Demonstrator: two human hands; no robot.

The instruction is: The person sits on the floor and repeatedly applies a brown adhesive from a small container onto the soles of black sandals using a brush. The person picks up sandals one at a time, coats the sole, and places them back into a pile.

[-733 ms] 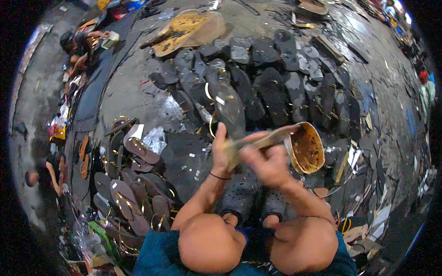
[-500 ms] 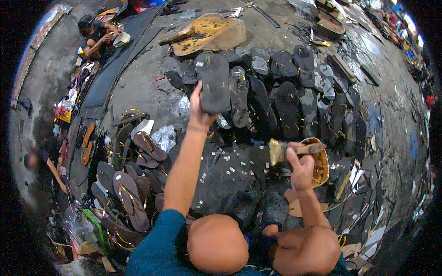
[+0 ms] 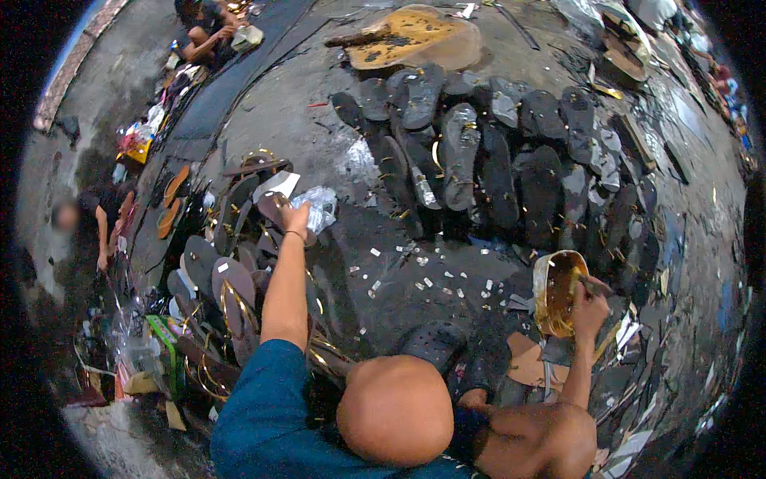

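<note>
My left hand (image 3: 298,219) is at the edge of the pile of flip-flops on the left, its fingers closed around the edge of a dark brown flip-flop (image 3: 274,206). Crumpled clear plastic (image 3: 321,207) lies right beside that hand. My right hand (image 3: 590,310) grips a brush (image 3: 594,286) by its handle, and the bristle end is down inside a cut-open container (image 3: 546,319) with yellowish, stained walls. Ahead, several dark soles (image 3: 460,156) lie close together with their undersides up.
Flip-flops with gold straps (image 3: 233,291) are heaped at my left. A yellow, stained sheet (image 3: 415,41) lies beyond the soles. White scraps (image 3: 427,282) dot the floor before my clogs (image 3: 435,343). Another person (image 3: 209,36) sits at far left; a second person's arm (image 3: 102,231) shows nearer.
My left hand has let go of the sole it held up, which now lies among the others, and has moved left to the flip-flops. The brush has gone down into the container.
</note>
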